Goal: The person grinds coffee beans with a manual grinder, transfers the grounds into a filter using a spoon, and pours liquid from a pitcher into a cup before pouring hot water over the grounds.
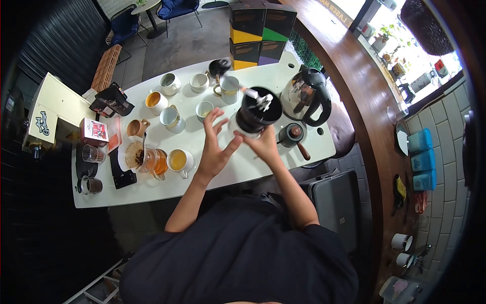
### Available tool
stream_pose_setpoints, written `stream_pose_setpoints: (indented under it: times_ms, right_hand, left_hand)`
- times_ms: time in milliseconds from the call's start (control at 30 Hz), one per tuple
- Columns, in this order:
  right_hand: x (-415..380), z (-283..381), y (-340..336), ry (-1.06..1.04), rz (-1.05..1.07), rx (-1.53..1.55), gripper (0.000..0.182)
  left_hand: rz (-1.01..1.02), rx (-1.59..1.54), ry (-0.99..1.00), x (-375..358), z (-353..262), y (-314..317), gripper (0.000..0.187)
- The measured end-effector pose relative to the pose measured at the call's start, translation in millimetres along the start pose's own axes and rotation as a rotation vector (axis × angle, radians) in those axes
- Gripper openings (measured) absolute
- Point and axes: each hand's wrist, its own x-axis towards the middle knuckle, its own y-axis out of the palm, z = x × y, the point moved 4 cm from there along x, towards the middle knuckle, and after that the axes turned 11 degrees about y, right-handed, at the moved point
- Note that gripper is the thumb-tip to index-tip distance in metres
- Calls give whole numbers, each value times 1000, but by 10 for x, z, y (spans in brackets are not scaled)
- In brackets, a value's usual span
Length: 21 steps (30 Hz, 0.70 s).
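My right hand point(261, 146) is wrapped round the lower part of a manual coffee grinder point(255, 119) with a black open top and a metal crank centre. Its crank arm reaches up and left to a dark knob, blurred. My left hand point(218, 147) is open beside the grinder, fingers spread, thumb tip close to its base. Just past those fingers stands a small pale cup point(204, 109). A white mug point(229, 90) is behind the grinder. Right of my right hand lies a small dark pot with a wooden handle point(292, 135), near a glass electric kettle point(307, 96).
On the white table point(152, 195), several mugs stand at the left. A glass server of amber liquid point(154, 163) sits by a paper filter with grounds point(134, 154). Stacked black boxes point(260, 35) rise at the back. A wooden counter point(372, 147) runs along the right.
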Motion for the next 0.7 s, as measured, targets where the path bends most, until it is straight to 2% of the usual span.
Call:
stream_pose_setpoints:
  times_ms: [33, 67, 133, 167, 200, 300, 467, 700]
  right_hand:
    - [95, -17, -60, 9, -51, -7, 70]
    - [194, 5, -113, 18, -101, -13, 76]
    - [470, 4, -209, 10, -143, -84, 86]
    - [596, 26, -239, 19, -152, -68, 87]
    - [756, -51, -273, 2, -168, -70, 89]
    - [1150, -265, -350, -4, -197, -89, 93]
    - [1572, -571, -412, -60, -241, -173, 96]
    - [1778, -770, -467, 21, -393, -320, 94]
  left_hand:
    - [-9, -18, -15, -88, 14, -55, 91]
    - [-13, -19, -17, -176, 22, -113, 91]
    - [55, -137, -167, -377, 101, -164, 84]
    - [51, -121, -169, -486, 139, -191, 65]
    - [50, -122, -170, -575, 184, -236, 65]
    - [205, -72, -310, -792, 258, -324, 38]
    - [210, -111, -340, -910, 250, -437, 35]
    - [124, -148, -351, -1004, 301, -649, 31]
